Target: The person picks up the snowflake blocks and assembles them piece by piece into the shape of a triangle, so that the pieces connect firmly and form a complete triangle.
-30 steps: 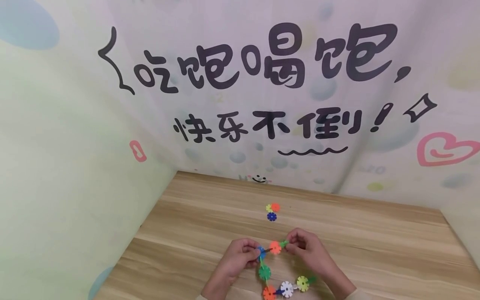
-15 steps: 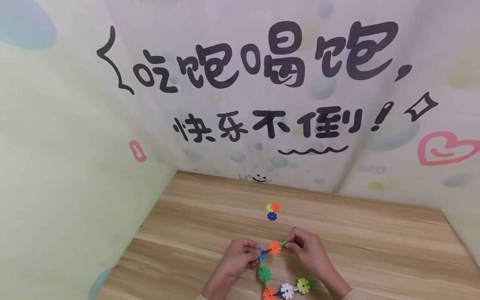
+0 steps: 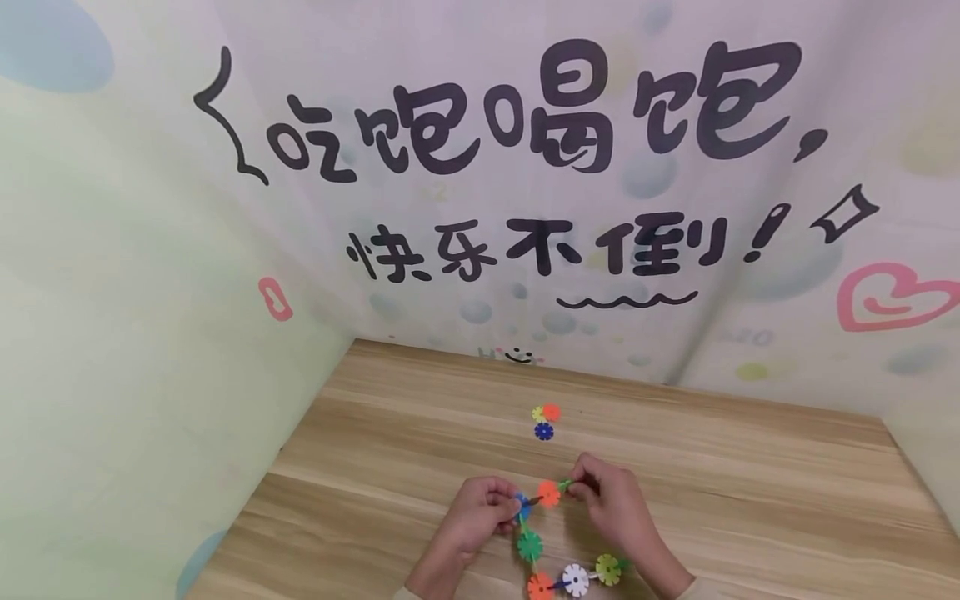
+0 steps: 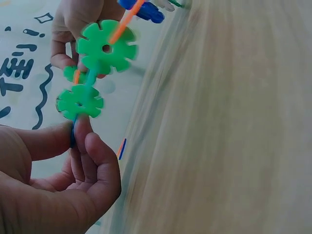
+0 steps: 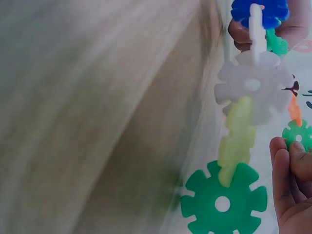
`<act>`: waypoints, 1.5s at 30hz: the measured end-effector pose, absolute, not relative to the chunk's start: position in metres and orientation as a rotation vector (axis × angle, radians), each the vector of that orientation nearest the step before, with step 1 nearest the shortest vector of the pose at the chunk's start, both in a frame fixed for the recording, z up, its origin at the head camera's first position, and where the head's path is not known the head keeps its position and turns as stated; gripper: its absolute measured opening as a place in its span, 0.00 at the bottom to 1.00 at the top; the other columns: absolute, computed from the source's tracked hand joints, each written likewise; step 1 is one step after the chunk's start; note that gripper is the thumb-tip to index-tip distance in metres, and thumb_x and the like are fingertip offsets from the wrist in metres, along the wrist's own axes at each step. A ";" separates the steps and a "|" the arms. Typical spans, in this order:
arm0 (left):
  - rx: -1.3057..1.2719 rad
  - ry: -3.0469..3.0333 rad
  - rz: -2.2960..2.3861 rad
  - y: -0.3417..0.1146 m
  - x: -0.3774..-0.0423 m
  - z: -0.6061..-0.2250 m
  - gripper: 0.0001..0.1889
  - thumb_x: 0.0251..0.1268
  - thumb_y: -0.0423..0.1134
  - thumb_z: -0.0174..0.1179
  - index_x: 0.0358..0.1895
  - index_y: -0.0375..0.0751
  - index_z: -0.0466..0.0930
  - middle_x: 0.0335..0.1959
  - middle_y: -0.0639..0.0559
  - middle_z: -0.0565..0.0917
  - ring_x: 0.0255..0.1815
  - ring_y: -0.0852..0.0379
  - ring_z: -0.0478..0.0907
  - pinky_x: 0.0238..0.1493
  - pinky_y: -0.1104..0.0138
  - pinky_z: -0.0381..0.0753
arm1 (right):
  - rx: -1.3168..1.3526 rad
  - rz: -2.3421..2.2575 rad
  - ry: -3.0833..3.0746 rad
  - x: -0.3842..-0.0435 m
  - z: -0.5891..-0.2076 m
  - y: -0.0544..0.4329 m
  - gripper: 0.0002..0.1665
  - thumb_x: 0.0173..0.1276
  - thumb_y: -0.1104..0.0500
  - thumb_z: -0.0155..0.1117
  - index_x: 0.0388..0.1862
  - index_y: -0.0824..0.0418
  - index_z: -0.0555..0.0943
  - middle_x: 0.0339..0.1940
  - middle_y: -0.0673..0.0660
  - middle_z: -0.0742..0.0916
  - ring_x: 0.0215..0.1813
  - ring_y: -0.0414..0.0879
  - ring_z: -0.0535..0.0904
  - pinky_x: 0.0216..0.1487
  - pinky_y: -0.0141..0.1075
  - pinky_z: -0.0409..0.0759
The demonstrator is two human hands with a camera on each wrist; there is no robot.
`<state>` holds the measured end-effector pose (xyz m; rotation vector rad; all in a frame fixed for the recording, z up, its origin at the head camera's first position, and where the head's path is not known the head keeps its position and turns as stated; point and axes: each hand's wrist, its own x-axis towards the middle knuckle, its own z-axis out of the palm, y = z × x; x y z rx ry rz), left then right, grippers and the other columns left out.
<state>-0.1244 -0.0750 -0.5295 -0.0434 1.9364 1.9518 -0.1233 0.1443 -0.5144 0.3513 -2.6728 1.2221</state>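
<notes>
In the head view, a chain of slotted plastic snowflake discs bends into an open loop. My left hand (image 3: 476, 517) pinches a blue snowflake disc (image 4: 73, 135) at the chain's upper left corner. My right hand (image 3: 613, 504) pinches a green snowflake disc (image 5: 298, 134) at one end. Between the hands sits an orange disc (image 3: 549, 493), joined by a dark piece. Below the left hand hang a green disc (image 3: 530, 547) and another orange disc (image 3: 540, 586). From there the chain runs right through a white disc (image 3: 576, 580) and a yellow-green disc (image 3: 608, 569) to a green end piece.
Three loose discs lie farther back on the wooden table (image 3: 420, 425): a yellow one (image 3: 537, 413), an orange one (image 3: 552, 412) and a dark blue one (image 3: 543, 431). Behind the table hangs a printed cloth (image 3: 480, 325), with another pale wall (image 3: 150, 333) at left.
My right hand and forearm have shifted slightly left, still pinching the green disc. The left hand keeps its hold on the blue disc, almost unmoved.
</notes>
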 end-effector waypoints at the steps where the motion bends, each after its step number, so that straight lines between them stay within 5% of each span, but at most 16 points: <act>1: -0.044 1.946 1.952 -0.075 -0.124 -0.528 0.05 0.65 0.23 0.61 0.42 0.30 0.80 0.32 0.45 0.82 0.30 0.56 0.79 0.35 0.64 0.83 | 0.364 1.206 -2.672 -0.123 -0.515 0.144 0.21 0.56 0.74 0.73 0.25 0.49 0.77 0.26 0.41 0.85 0.30 0.34 0.81 0.31 0.28 0.81; 10: -0.058 1.912 1.929 -0.076 -0.123 -0.523 0.06 0.65 0.24 0.61 0.43 0.31 0.79 0.34 0.45 0.81 0.32 0.56 0.79 0.38 0.63 0.83 | 0.370 1.365 -2.698 -0.121 -0.514 0.150 0.17 0.62 0.73 0.69 0.30 0.50 0.79 0.30 0.43 0.86 0.34 0.41 0.83 0.35 0.30 0.83; 20: -0.066 1.869 1.939 -0.076 -0.124 -0.523 0.05 0.67 0.26 0.61 0.44 0.33 0.79 0.34 0.47 0.83 0.34 0.56 0.82 0.40 0.61 0.85 | 0.389 1.372 -2.702 -0.130 -0.505 0.150 0.11 0.63 0.68 0.70 0.34 0.52 0.84 0.32 0.42 0.87 0.36 0.36 0.83 0.36 0.29 0.82; 31: -0.040 1.876 1.926 -0.077 -0.123 -0.524 0.10 0.68 0.28 0.61 0.49 0.29 0.79 0.34 0.48 0.82 0.32 0.57 0.81 0.38 0.63 0.85 | 0.378 1.417 -2.718 -0.133 -0.506 0.149 0.10 0.65 0.68 0.69 0.36 0.53 0.85 0.32 0.42 0.86 0.36 0.47 0.85 0.37 0.31 0.82; 45: 0.093 2.174 1.757 -0.081 -0.125 -0.517 0.13 0.72 0.43 0.61 0.50 0.37 0.82 0.38 0.53 0.82 0.38 0.56 0.77 0.39 0.64 0.78 | 0.521 1.605 -2.722 -0.136 -0.508 0.154 0.10 0.69 0.68 0.64 0.38 0.52 0.85 0.36 0.44 0.87 0.39 0.45 0.84 0.40 0.40 0.84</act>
